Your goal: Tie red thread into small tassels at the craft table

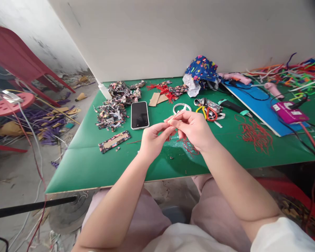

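Mid-frame, the left hand [155, 139] and right hand [196, 130] pinch a thin strand [177, 114] close together, probably for fine control.

You are in a rough craft workshop: your green table [115, 164] carries fabric scraps [111, 117], red thread [255, 136], a knife [233, 106], bright strips [307, 82] and what look like pink glue guns [274, 91]. To your left, offcuts [51, 131] litter the grey floor [5, 168] below a plastic chair [13, 49] and a stained wall [51, 35].
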Motion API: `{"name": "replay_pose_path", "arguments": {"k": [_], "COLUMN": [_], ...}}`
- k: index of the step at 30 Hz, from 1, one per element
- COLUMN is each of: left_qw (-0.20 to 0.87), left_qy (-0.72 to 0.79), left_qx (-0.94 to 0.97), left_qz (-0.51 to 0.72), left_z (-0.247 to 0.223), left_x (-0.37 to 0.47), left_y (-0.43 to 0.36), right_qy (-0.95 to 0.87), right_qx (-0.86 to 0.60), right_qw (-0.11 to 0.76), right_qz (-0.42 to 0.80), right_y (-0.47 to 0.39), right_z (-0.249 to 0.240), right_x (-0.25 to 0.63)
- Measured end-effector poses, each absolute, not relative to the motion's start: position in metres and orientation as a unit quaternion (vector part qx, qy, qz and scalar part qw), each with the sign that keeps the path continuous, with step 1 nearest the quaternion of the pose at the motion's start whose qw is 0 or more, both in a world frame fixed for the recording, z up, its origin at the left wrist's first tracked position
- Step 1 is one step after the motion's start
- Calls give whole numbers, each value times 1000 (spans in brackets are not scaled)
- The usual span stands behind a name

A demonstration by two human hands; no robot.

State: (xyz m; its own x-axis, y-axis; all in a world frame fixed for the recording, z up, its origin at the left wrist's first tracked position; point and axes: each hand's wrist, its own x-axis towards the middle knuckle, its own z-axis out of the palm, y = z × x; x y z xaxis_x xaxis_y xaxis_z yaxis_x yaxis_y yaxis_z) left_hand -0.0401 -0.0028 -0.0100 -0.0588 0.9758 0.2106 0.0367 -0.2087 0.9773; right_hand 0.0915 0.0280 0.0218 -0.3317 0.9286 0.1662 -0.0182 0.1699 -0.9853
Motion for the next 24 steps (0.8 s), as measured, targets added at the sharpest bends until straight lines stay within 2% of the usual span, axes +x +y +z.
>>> {"name": "replay_pose_path", "arguments": {"k": [9, 24], "left_qw": [455, 324], "left_qy": [475, 462], "left_qx": [525, 686], "left_qz": [541, 459], "left_z": [-8, -15], "left_x": [-45, -49], "left_y": [-1, 1], "right_qy": [-591, -552], "right_qx": [-329, -336], "right_qw": [441, 468], "right_qz": [590, 602], "right_y": [27, 34], "right_z": [23, 17], "right_x": [89, 90]}}
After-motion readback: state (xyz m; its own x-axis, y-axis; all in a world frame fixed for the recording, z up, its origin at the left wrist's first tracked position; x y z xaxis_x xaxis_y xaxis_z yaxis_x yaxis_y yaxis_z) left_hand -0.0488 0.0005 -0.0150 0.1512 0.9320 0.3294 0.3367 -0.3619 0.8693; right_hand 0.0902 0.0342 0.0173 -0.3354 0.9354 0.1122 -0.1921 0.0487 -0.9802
